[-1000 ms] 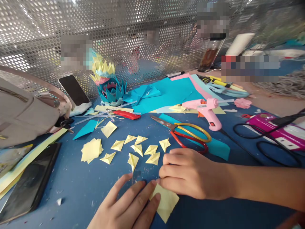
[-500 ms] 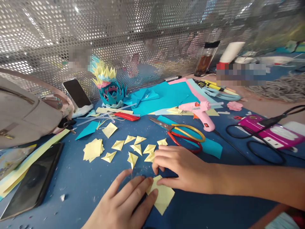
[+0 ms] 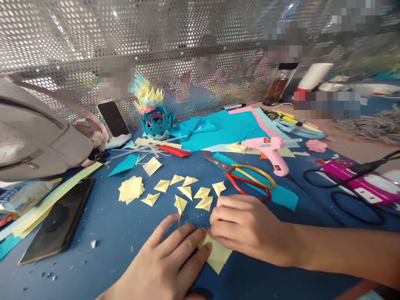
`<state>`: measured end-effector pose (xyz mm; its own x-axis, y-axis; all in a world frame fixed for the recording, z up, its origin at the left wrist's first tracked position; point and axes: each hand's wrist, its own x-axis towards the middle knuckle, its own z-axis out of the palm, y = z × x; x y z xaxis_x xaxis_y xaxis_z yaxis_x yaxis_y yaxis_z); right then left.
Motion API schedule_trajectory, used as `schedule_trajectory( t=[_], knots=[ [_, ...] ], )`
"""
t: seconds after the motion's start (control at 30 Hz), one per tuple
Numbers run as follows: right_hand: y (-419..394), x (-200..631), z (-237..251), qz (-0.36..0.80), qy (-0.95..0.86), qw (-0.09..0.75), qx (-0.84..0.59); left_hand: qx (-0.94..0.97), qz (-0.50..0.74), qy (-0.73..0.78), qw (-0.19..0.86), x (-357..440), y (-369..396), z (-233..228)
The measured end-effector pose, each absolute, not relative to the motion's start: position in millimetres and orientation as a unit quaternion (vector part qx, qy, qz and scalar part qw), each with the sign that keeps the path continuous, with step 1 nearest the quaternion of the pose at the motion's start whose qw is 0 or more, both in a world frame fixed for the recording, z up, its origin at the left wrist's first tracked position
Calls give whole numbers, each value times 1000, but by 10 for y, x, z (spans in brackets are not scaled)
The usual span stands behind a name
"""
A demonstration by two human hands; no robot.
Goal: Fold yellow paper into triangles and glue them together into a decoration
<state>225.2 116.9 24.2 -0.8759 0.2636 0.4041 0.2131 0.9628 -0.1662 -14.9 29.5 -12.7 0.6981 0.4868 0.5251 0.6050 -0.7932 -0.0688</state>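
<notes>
A yellow paper square (image 3: 219, 255) lies on the blue table at the front middle, its top corner covered by fingers. My left hand (image 3: 170, 254) is palm down at its left edge, with the thumb and index finger pressed on it and the little finger stretched out. Curled over the top of the paper is my right hand (image 3: 246, 229), its fingers closed at that corner; the fingertips are hidden. Just beyond both hands, several small folded yellow paper pieces (image 3: 180, 204) are spread about. A stack of yellow paper squares (image 3: 131, 189) sits to the left of them.
Scissors (image 3: 237, 170) and a pink glue gun (image 3: 270, 150) lie beyond my right hand. A red utility knife (image 3: 173, 151) and a paper flower-like model (image 3: 156, 121) are farther back. A dark phone (image 3: 59, 225) lies left; a purple power strip (image 3: 365, 179) with cables is right.
My right hand's fingers have curled in and closed over the paper's top corner. My left hand stays on the paper. The whole view has shifted slightly, with things appearing farther right.
</notes>
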Motion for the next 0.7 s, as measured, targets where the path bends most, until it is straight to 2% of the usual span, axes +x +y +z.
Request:
schedule_trajectory(
  t=[0.13,0.37,0.7],
  knots=[
    [1197,2290,301,-15,-979,192,-66,-918,-233,-290,137,-160,292,-142],
    [1308,2363,454,35,-991,127,-27,-926,-213,-283,132,-186,304,-114],
    [1365,2324,213,174,-964,193,-63,-915,-235,-311,105,-170,310,-89]
  ],
)
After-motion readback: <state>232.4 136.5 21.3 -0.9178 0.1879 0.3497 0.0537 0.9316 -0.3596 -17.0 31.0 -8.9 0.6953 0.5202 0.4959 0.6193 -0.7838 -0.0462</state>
